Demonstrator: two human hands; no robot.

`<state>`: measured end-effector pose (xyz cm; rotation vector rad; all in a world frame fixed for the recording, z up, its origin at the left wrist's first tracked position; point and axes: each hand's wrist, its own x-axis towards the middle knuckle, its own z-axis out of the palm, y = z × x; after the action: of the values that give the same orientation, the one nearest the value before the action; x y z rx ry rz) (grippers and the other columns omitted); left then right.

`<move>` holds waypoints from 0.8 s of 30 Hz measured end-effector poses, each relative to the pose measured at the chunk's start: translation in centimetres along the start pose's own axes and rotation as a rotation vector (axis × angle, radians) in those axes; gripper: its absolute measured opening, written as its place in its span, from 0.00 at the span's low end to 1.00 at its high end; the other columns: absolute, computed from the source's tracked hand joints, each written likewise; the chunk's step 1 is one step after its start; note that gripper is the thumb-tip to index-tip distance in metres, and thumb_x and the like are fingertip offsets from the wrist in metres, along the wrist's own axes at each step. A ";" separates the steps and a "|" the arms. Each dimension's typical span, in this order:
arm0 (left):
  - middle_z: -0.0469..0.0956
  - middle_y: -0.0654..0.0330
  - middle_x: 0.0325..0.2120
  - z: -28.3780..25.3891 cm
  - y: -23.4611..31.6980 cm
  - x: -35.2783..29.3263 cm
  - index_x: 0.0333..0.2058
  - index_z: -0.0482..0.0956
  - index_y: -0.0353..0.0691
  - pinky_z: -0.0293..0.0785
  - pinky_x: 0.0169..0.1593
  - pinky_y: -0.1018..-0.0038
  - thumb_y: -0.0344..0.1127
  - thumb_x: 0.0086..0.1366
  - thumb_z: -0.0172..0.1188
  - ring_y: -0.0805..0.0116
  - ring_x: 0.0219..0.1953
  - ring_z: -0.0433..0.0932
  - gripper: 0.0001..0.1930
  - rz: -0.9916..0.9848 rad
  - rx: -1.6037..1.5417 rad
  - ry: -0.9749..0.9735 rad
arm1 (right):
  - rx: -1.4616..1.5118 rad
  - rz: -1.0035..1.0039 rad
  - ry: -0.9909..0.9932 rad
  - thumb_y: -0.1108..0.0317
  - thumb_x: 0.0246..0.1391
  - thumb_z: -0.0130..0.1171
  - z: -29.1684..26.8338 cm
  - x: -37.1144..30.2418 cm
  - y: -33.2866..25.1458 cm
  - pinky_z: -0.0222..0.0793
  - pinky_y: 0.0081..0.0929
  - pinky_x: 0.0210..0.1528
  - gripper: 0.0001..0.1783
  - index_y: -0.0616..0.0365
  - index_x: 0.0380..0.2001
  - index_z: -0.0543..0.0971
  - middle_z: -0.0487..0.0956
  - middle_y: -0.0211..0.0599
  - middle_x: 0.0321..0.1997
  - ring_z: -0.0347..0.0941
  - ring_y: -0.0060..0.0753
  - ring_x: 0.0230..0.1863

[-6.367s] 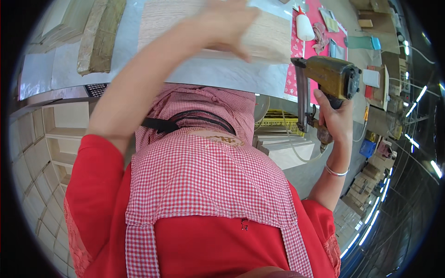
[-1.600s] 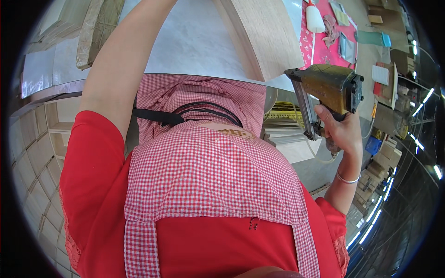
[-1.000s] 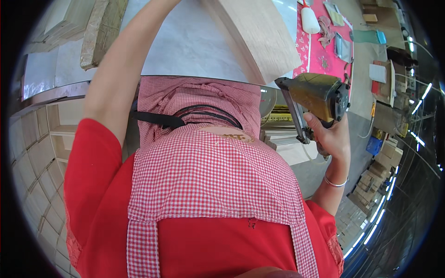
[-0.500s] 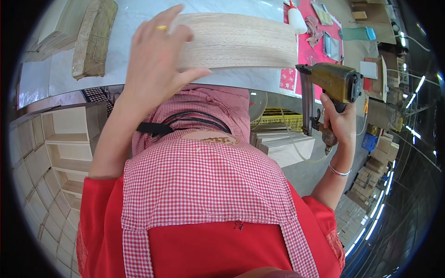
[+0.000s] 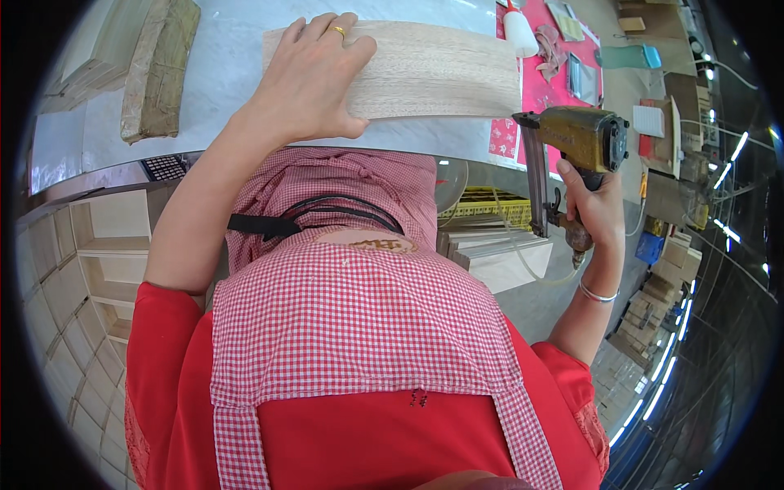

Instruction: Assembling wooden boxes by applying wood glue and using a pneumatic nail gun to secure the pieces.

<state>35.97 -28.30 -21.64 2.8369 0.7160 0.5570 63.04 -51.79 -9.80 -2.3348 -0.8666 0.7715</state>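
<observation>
Wood panel (image 5: 425, 69) lies flat on the pale bench (image 5: 220, 73), near the bench's front edge. Left hand (image 5: 314, 77) is spread wide, palm down on the panel's left end, fingers reaching over its far edge, thumb at its near edge; gold ring on one finger. Right hand (image 5: 594, 212) is wrapped around the grip of a yellow-brown nail gun (image 5: 572, 151), held just off the panel's right end, beyond the bench edge, not touching the panel. A pale hose runs down from the gun's handle. Far of the panel's right end: white glue bottle (image 5: 518, 28) on a red mat (image 5: 539, 90). Left of the panel, well apart: stacked wood strips (image 5: 159, 69). Below the panel, under the bench edge: light boards (image 5: 498, 253).
</observation>
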 end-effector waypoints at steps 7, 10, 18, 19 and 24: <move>0.67 0.43 0.57 -0.2 0.1 -0.1 0.37 0.71 0.41 0.60 0.64 0.52 0.43 0.36 0.73 0.46 0.60 0.66 0.28 -0.020 -0.029 0.012 | 0.010 -0.006 -0.034 0.64 0.56 0.67 -0.3 0.3 0.5 0.55 0.19 0.13 0.13 0.63 0.33 0.78 0.71 0.23 0.16 0.61 0.14 0.11; 0.68 0.43 0.57 -0.1 -0.1 -0.1 0.39 0.72 0.40 0.60 0.63 0.53 0.44 0.35 0.73 0.47 0.60 0.66 0.30 -0.016 -0.017 0.023 | 0.006 0.008 -0.044 0.64 0.56 0.68 -0.1 0.4 0.6 0.56 0.19 0.13 0.13 0.62 0.33 0.78 0.71 0.23 0.16 0.62 0.14 0.11; 0.75 0.44 0.50 1.6 3.2 1.3 0.40 0.80 0.43 0.65 0.56 0.54 0.45 0.33 0.73 0.52 0.53 0.73 0.30 -0.058 -0.021 0.098 | 0.027 -0.044 -0.045 0.65 0.54 0.70 2.5 -1.6 -1.8 0.56 0.19 0.14 0.14 0.63 0.35 0.79 0.73 0.24 0.16 0.63 0.14 0.12; 0.75 0.44 0.50 1.7 3.3 1.4 0.40 0.80 0.43 0.65 0.56 0.54 0.45 0.33 0.73 0.52 0.53 0.73 0.30 -0.062 -0.022 0.098 | 0.021 -0.053 -0.062 0.64 0.54 0.70 2.8 -1.7 -2.0 0.56 0.19 0.14 0.14 0.63 0.36 0.79 0.73 0.24 0.16 0.63 0.14 0.12; 0.76 0.44 0.49 2.1 3.3 1.5 0.40 0.81 0.44 0.65 0.54 0.54 0.46 0.33 0.73 0.53 0.53 0.73 0.29 -0.060 -0.021 0.102 | -0.001 -0.079 -0.104 0.64 0.54 0.70 3.4 -1.9 -2.8 0.56 0.20 0.15 0.15 0.63 0.36 0.79 0.73 0.24 0.16 0.63 0.14 0.13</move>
<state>39.43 -30.61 -22.28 2.7741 0.8045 0.6996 58.43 -50.36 -9.78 -2.2631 -0.9978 0.8658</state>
